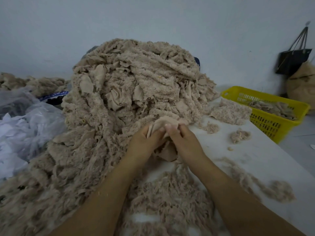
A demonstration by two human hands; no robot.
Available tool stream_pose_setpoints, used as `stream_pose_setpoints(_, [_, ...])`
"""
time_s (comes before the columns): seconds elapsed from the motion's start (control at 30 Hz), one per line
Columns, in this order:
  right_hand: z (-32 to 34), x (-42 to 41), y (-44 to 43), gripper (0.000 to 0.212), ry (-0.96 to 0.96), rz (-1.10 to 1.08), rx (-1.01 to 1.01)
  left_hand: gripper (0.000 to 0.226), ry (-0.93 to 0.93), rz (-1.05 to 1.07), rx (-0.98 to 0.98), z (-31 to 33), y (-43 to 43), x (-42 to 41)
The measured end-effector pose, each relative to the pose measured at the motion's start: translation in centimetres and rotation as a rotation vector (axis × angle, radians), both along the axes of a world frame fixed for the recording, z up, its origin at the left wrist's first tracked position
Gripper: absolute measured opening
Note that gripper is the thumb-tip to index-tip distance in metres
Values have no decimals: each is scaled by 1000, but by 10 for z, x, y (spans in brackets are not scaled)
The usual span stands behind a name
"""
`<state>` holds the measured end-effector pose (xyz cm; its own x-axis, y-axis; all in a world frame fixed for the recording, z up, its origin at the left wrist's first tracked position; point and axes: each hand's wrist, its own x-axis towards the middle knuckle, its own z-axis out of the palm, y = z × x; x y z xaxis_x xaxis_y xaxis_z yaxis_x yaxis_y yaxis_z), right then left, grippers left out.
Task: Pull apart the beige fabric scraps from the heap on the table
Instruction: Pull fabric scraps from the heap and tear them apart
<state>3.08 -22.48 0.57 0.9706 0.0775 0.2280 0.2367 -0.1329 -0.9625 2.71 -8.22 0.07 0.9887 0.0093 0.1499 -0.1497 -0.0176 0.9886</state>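
At the near foot of a tall heap of beige fluffy fabric scraps (136,86), both hands meet over one smooth-backed beige scrap (162,120). The left hand (144,142) has its fingers curled round the scrap's left fold, and the right hand (184,142) pinches the fold just beside it, thumb on top; the two hands touch each other. The scrap's upper edge lies against the heap's lower slope, and more of the same cloth hangs bunched below and between the wrists.

The heap stands on a white table (255,155), fills the middle of the view and spills down to the left edge. A spread of loose beige fluff (170,193) lies on the table between the forearms. To the right of the hands sit two small beige clumps (239,136), apart from the heap, and a thin trail of fluff runs to a rounder fluff patch (281,191) near the table's right edge. A flat fluffy beige piece (231,111) lies at the heap's right side, just beside a yellow slotted plastic basket (272,123) that holds more beige scraps.

On the left, crumpled clear plastic bags (30,120) press against the heap, with a lower beige pile (34,82) behind them. A black handled bag (293,62) hangs on the pale wall at the far right, above a brown sack (303,86).
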Motion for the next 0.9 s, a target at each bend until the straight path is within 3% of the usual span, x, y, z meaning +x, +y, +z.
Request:
stream_pose_setpoints(0.07, [-2, 1, 0, 41, 30, -63, 17, 17, -7, -101, 37, -1, -2, -1])
stream_pose_setpoints(0.2, [0, 6, -5, 20, 170, -33, 382, 41, 4, -202, 69, 2, -1, -2])
stream_pose_setpoints(0.33, [1, 14, -7, 18, 280, -86, 627, 24, 47, -277, 21, 1, -3, -4])
stream_pose_setpoints(0.4, [2, 20, -16, 18, 292, -162, 696, 26, 91, -327, -98, 2, -1, -5])
stream_pose_setpoints(0.5, [2, 28, -39, 19, 281, -320, 806, 31, 160, -363, -487, 9, 8, -2])
stream_pose_setpoints(0.6, [-4, 29, -40, 34, 205, -270, 561, 23, 150, -242, -768, 13, 16, 3])
stream_pose_setpoints(0.7, [-5, 16, -18, 43, 86, -11, 62, 32, 175, -108, -840, 9, 19, 10])
stream_pose_setpoints(0.8, [-15, 13, -8, 23, -105, 194, -548, 24, 193, -12, -1012, 8, 24, 15])
stream_pose_setpoints(0.83, [-17, 14, -8, 18, -160, 182, -651, 24, 188, 13, -1063, 8, 26, 16])
stream_pose_setpoints(0.9, [-16, 17, -15, 27, -183, 64, -576, 20, 172, 66, -1112, 7, 30, 18])
